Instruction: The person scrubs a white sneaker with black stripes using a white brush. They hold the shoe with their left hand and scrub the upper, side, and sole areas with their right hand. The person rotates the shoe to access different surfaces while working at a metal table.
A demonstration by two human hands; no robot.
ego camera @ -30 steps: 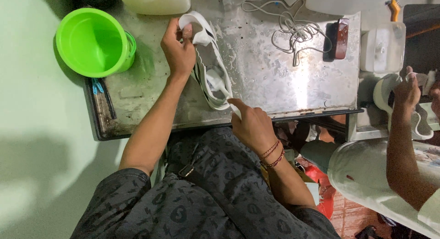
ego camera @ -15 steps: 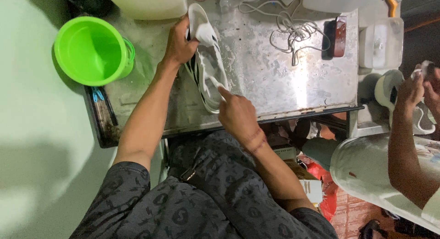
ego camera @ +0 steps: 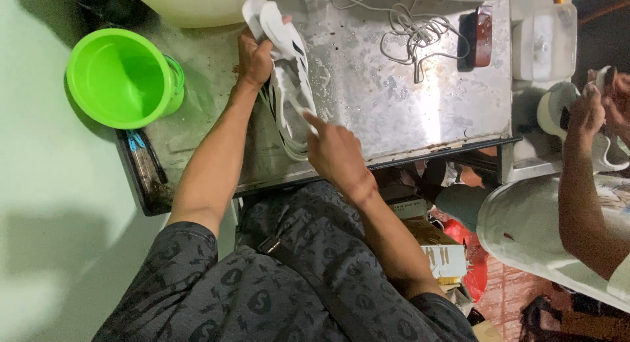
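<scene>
A white shoe upper [ego camera: 283,66] lies on the stained metal table [ego camera: 420,112], stretched from the far edge toward me. My left hand [ego camera: 254,53] grips its far end near the table's back edge. My right hand [ego camera: 331,150] rests on the near end, with the index finger stretched out and pressing on the white material. Thin white strips or laces [ego camera: 292,142] trail from the piece toward the table's front edge.
A bright green plastic bucket [ego camera: 121,79] stands at the table's left end. A tangle of white cord [ego camera: 410,33] and a dark red-brown tool [ego camera: 482,28] lie at the back right. On the right, another person's hand [ego camera: 587,109] holds a white piece. Cardboard boxes [ego camera: 440,250] sit below.
My left hand has slid the white piece further toward the table's back edge. My right hand moved up from the front edge onto the piece, finger now extended.
</scene>
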